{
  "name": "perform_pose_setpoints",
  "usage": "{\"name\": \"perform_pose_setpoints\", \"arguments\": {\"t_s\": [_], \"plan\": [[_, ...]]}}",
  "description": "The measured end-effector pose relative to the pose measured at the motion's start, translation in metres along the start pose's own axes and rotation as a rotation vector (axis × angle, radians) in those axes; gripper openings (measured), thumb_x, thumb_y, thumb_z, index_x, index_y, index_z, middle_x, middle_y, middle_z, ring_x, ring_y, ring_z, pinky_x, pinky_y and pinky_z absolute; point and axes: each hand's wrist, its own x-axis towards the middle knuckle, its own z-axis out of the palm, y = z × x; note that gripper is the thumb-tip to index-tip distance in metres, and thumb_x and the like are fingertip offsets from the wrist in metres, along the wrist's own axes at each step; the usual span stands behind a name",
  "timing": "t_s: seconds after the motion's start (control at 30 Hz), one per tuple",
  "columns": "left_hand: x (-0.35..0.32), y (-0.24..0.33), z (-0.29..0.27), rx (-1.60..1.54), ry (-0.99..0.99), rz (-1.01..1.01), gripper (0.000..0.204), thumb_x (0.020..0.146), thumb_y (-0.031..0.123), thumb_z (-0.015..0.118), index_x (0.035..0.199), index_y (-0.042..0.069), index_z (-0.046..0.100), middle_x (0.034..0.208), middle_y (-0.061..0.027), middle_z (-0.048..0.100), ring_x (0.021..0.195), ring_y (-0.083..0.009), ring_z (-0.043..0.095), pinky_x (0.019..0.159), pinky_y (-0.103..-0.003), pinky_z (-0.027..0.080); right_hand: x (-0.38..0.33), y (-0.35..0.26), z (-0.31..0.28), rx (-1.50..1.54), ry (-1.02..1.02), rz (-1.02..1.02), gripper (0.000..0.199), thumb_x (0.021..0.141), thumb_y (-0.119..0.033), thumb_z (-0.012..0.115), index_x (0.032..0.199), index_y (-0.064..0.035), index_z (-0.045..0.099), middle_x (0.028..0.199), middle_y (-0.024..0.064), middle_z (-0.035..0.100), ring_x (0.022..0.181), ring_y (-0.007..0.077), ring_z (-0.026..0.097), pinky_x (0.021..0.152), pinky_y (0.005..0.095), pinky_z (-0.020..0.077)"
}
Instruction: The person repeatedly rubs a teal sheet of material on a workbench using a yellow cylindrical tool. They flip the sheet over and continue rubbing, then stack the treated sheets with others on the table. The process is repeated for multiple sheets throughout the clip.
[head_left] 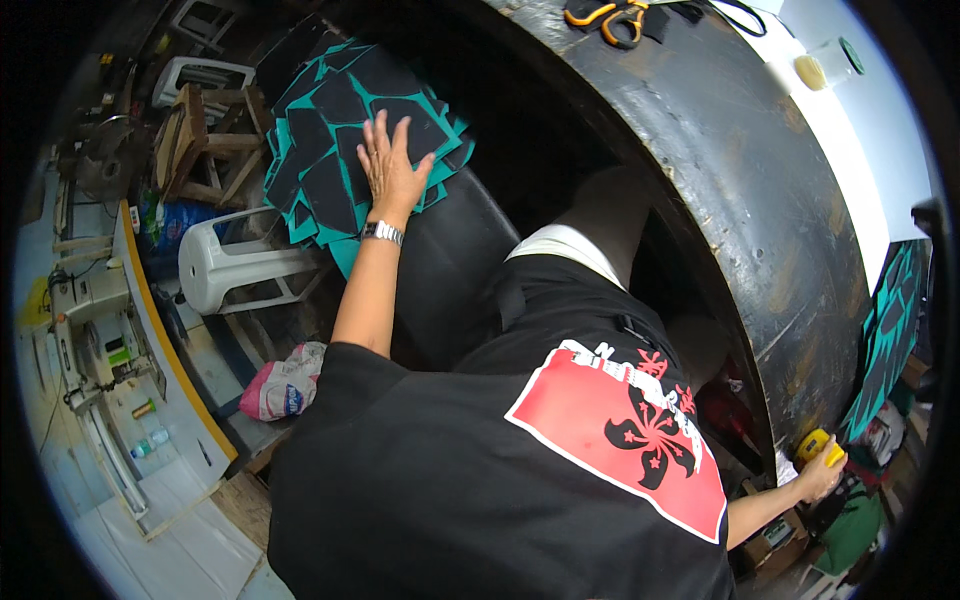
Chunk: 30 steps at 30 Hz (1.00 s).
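My left hand [393, 175], with a metal-band watch [383, 232] at the wrist, lies with fingers spread on a pile of flat black pieces with teal edges [325, 185]. The pile rests on a black padded seat [465, 240] to my left. Far to the lower right, beyond the dark table's edge, my right hand [820, 480] is closed around a small yellow item [835, 457] whose kind I cannot make out. Right beside it is a rounded yellow and black object [811, 445].
Orange-handled cutters [612, 18] and a green-lidded clear jar [830, 65] stand beyond the dark curved table [750, 190]. More teal-edged pieces [888, 335] hang at right. Leftward are a white stool [225, 262], wooden stool [180, 140], pink-white bag [285, 385] and sewing machine [90, 300].
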Motion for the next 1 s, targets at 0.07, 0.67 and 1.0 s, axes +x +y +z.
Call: {"name": "perform_pose_setpoints", "arguments": {"t_s": [0.07, 0.67, 1.0], "plan": [[-0.012, -0.03, 0.018, -0.029, -0.287, -0.277, 0.09, 0.086, 0.045, 0.077, 0.157, 0.01, 0.035, 0.164, -0.0251, 0.026, 0.155, -0.0411, 0.018, 0.123, -0.059, 0.018, 0.0, -0.001, 0.005, 0.02, 0.011, 0.007, 0.082, 0.084, -0.081, 0.055, 0.146, -0.0271, 0.056, 0.136, 0.0176, 0.064, 0.12, 0.0423, 0.063, 0.097, 0.0526, 0.0502], [0.0, -0.08, 0.002, -0.337, -0.335, -0.096, 0.039, 0.095, 0.033, 0.07, 0.131, 0.018, 0.071, 0.145, -0.0191, 0.057, 0.143, -0.0358, 0.046, 0.114, -0.043, 0.042, 0.034, 0.032, 0.018, 0.287, -0.201, -0.053, 0.093, 0.078, -0.082, 0.062, 0.148, -0.0213, 0.054, 0.139, 0.0234, 0.059, 0.126, 0.0413, 0.057, 0.107, 0.0486, 0.044], [0.045, -0.043, -0.113, -0.001, 0.371, 0.003, 0.023, 0.104, 0.018, 0.053, 0.116, 0.009, 0.07, 0.109, -0.0174, 0.073, 0.098, -0.0367, 0.071, 0.083, -0.045, 0.056, 0.033, 0.049, 0.03, 0.433, -0.28, -0.206, 0.092, 0.082, -0.062, 0.076, 0.154, -0.0128, 0.046, 0.144, 0.0283, 0.051, 0.129, 0.0395, 0.054, 0.108, 0.0465, 0.0436]]}}
